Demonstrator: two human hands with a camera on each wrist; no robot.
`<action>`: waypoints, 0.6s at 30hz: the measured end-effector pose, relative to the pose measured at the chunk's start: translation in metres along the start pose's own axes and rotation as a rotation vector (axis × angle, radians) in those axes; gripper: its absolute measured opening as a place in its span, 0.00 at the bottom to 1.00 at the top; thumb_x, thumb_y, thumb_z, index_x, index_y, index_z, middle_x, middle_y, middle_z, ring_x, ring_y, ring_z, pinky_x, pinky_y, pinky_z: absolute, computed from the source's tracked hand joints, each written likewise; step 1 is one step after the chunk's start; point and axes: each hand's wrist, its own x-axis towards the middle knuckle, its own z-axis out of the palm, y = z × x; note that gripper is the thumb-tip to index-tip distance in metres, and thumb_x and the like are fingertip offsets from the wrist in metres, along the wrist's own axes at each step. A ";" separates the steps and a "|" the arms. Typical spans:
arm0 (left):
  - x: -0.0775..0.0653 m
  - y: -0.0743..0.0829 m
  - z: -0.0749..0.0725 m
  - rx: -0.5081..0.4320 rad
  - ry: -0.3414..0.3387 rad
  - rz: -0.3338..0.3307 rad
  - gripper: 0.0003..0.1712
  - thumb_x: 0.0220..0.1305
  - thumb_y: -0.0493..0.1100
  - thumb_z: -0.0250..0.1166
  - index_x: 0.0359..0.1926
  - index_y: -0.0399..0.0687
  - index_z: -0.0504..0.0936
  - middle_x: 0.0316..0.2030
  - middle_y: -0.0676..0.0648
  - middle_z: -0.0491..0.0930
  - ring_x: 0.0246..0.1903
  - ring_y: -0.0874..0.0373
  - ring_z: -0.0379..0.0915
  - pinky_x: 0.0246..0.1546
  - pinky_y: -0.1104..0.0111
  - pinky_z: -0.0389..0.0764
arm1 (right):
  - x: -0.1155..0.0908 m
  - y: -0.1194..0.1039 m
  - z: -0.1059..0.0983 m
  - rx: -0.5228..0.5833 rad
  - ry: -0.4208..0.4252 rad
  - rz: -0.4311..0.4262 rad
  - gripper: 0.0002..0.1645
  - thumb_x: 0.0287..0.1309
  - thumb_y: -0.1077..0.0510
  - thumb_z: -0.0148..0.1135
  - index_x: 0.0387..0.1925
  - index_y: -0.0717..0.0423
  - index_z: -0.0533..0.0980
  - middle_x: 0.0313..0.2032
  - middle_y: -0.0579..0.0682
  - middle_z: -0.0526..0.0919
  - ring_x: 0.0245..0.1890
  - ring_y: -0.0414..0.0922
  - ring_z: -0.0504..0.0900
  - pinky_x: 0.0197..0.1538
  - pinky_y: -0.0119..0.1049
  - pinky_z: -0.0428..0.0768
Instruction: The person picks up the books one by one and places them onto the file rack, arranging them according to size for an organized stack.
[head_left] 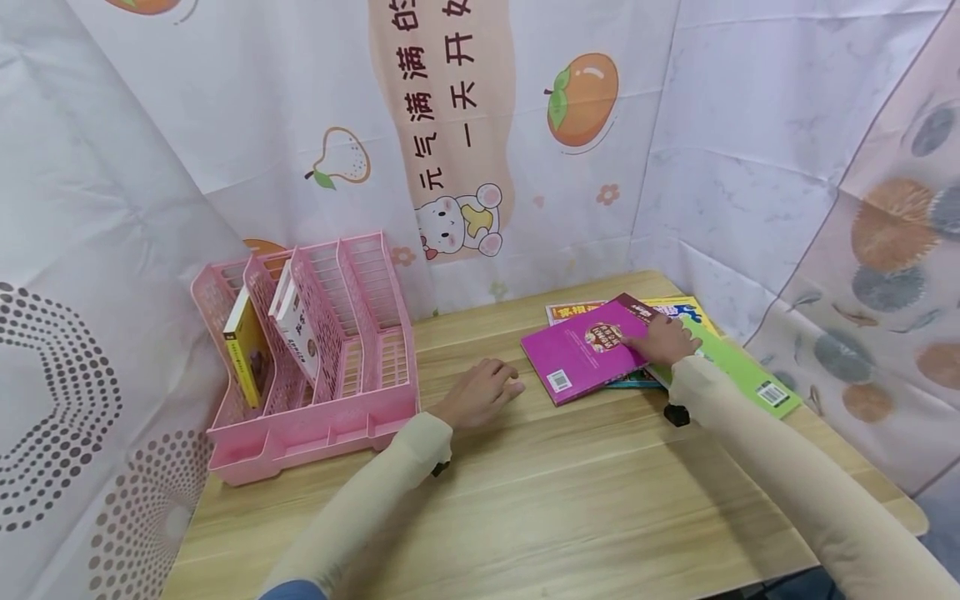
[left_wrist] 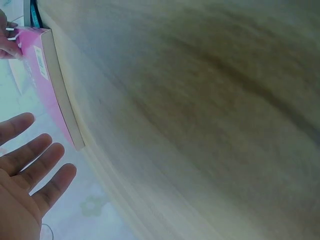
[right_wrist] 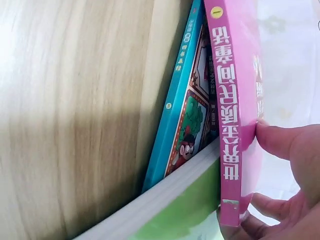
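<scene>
My right hand (head_left: 667, 340) pinches a purple paperback book (head_left: 562, 354) at its right end, thumb on the cover and fingers curled under the edge. In the right wrist view, the book's pink spine (right_wrist: 227, 110) carries white characters, and the thumb presses the cover beside it. The purple book lies over a teal-spined book (right_wrist: 172, 105) and a green book (head_left: 738, 375). Above the wooden table, my left hand (head_left: 478, 392) is held with its fingers spread, holding nothing. The left wrist view shows its palm side, near the purple book's far corner.
A pink slotted rack (head_left: 315, 433) stands on the table's left side. One slot holds a yellow book (head_left: 249, 350), another a white-covered book (head_left: 296, 329). Behind the purple book lies a yellow-covered book (head_left: 678, 308). Printed curtains (head_left: 525, 250) enclose the wooden table (head_left: 570, 500).
</scene>
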 end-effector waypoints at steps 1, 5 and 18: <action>0.000 0.001 0.000 0.007 -0.004 -0.002 0.31 0.82 0.62 0.42 0.62 0.45 0.79 0.59 0.46 0.77 0.59 0.53 0.72 0.60 0.59 0.75 | 0.001 0.003 -0.001 0.008 -0.012 0.000 0.58 0.66 0.33 0.57 0.66 0.84 0.55 0.62 0.86 0.62 0.62 0.81 0.62 0.64 0.79 0.50; 0.002 0.002 0.004 0.024 -0.024 -0.014 0.30 0.82 0.62 0.42 0.62 0.47 0.78 0.59 0.47 0.77 0.60 0.53 0.72 0.60 0.58 0.75 | 0.003 0.012 -0.004 0.178 -0.077 0.024 0.47 0.68 0.37 0.60 0.64 0.77 0.67 0.65 0.78 0.67 0.64 0.74 0.66 0.68 0.76 0.50; 0.002 0.000 0.004 0.080 -0.062 -0.093 0.25 0.81 0.58 0.51 0.61 0.45 0.78 0.57 0.46 0.79 0.59 0.52 0.73 0.62 0.58 0.74 | 0.004 0.008 -0.023 0.847 -0.384 0.114 0.41 0.73 0.52 0.59 0.73 0.71 0.54 0.32 0.44 0.83 0.26 0.35 0.76 0.31 0.28 0.73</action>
